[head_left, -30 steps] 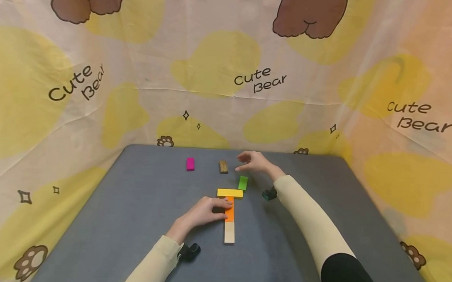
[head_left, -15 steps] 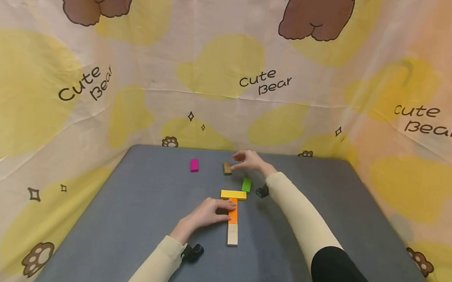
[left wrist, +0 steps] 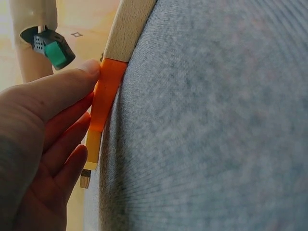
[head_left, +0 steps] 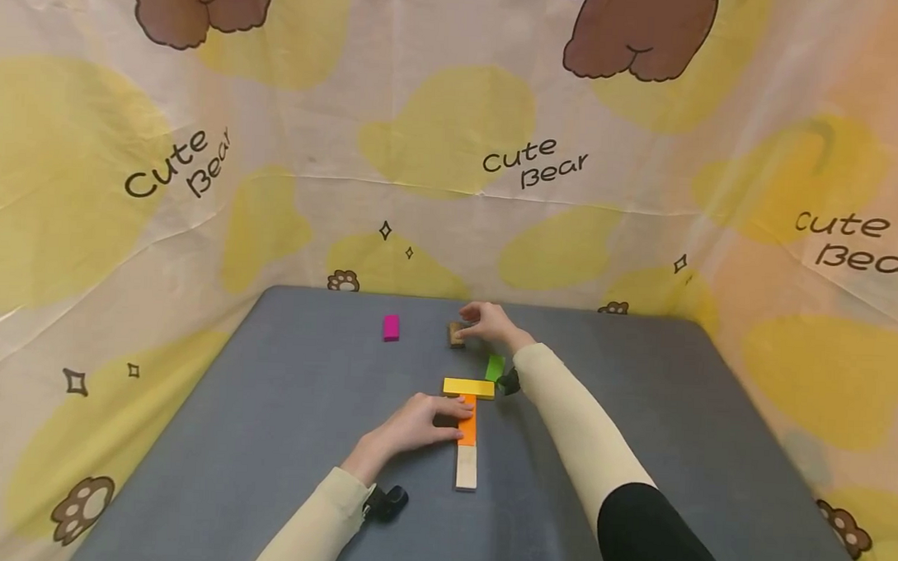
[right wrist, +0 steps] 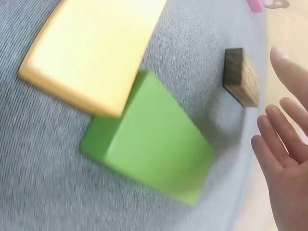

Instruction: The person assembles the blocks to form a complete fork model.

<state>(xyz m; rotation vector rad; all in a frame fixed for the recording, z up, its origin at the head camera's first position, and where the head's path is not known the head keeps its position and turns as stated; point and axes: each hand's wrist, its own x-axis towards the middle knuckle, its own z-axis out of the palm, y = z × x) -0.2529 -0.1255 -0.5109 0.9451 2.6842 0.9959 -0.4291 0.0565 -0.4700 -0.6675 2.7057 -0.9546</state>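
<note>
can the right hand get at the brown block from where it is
Likely yes: the right hand is right by the brown block, and no other block stands between them.

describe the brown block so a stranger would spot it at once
On the gray table, look toward the far edge, to the right hand. The brown block is the small one right beside it. Streaky wood grain sets it apart from the plain magenta block to its left and plain green block nearer the person.
</note>
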